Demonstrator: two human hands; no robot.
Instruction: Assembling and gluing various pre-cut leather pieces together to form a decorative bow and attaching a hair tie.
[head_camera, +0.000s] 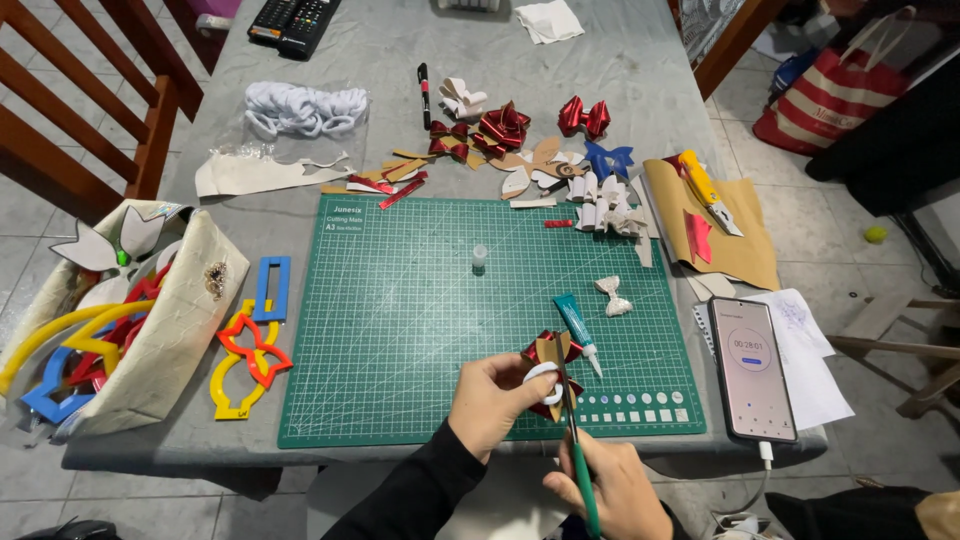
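Observation:
My left hand (493, 398) holds a small red and tan bow piece (548, 352) with a white strip looped over it, just above the near edge of the green cutting mat (400, 310). My right hand (608, 488) grips green-handled scissors (577, 455), whose blades point up into the bow piece. A teal glue tube (577, 327) lies on the mat just right of the bow. A small silver bow (611, 294) rests farther right on the mat.
Finished red bows (503, 126), a blue bow (609, 158) and paper scraps lie beyond the mat. A yellow utility knife (708, 190) sits on brown paper, a phone (752, 366) at right. Coloured plastic templates (250, 345) and a cloth bag (165, 320) are left.

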